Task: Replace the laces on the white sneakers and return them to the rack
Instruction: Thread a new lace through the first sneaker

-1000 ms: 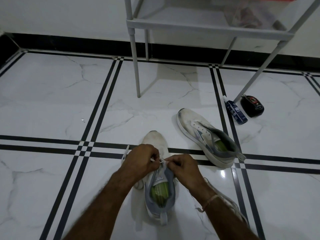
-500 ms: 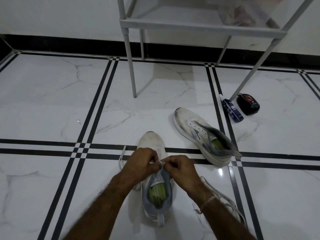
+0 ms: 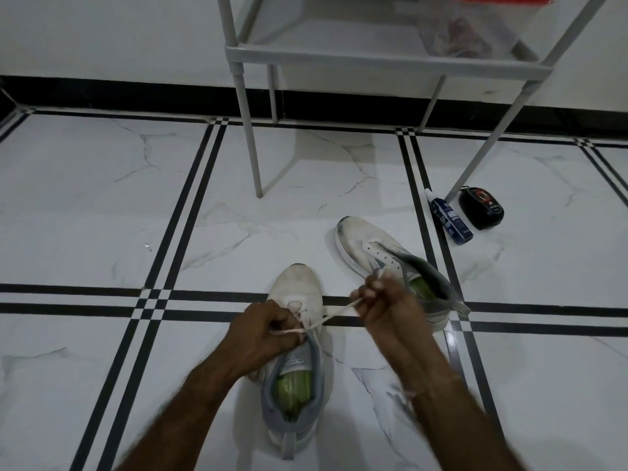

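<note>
A white sneaker [image 3: 299, 287] with a grey collar and green insole stands on the floor in front of me, toe pointing away. My left hand [image 3: 263, 329] grips the shoe at its eyelets and pinches the white lace [image 3: 336, 314] there. My right hand [image 3: 384, 304] holds the other stretch of that lace and has it pulled taut up and to the right. A second white sneaker [image 3: 367, 246] lies behind my right hand, without a lace in its eyelets.
A grey rack [image 3: 339, 52] stands at the back against the wall, its legs [image 3: 249, 130] on the white tiled floor. A blue bottle [image 3: 450, 217] and a black round case [image 3: 481, 209] lie by its right front leg.
My right hand has moved away from the shoe, up and to the right, drawing the lace out taut. My left hand stays at the eyelets.
</note>
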